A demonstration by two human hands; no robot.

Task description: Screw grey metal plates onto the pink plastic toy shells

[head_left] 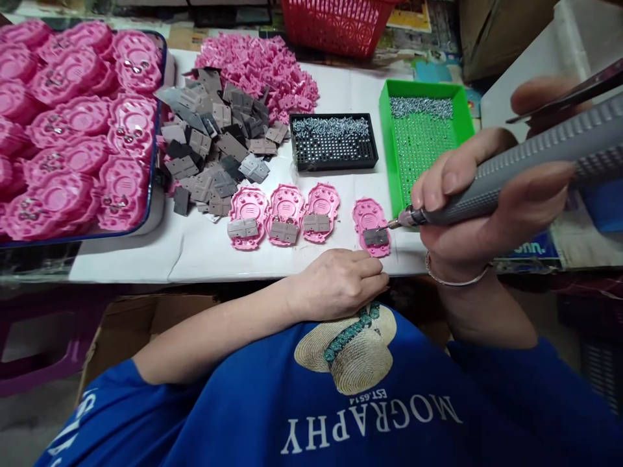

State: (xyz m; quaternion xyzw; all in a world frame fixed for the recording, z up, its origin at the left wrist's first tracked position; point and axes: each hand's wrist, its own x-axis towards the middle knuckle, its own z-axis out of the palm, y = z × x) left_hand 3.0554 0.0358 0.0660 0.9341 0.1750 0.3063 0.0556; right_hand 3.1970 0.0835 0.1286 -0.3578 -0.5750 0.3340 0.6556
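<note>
My right hand (467, 201) is wrapped round a grey electric screwdriver (516, 155), and a pair of dark tweezers (574, 94) also sits between its fingers. The screwdriver's tip meets a dark grey cover plate (376, 237) lying on a pink plastic casing (368, 213). At the table's front edge my left hand (348, 282) is closed, its fingertips at the near rim of that casing; the fingertips are partly hidden. Left of it, three more pink casings (285, 204) lie in a row, each with a grey plate (242, 228) across its lower part.
A black screw tray (335, 159) and a green screw tray (389, 130) stand behind the casings. Grey plates (219, 136) and small pink parts (263, 68) lie heaped behind left. A blue-rimmed tray (158, 130) holds stacked pink casings. A red basket (335, 26) is at the back.
</note>
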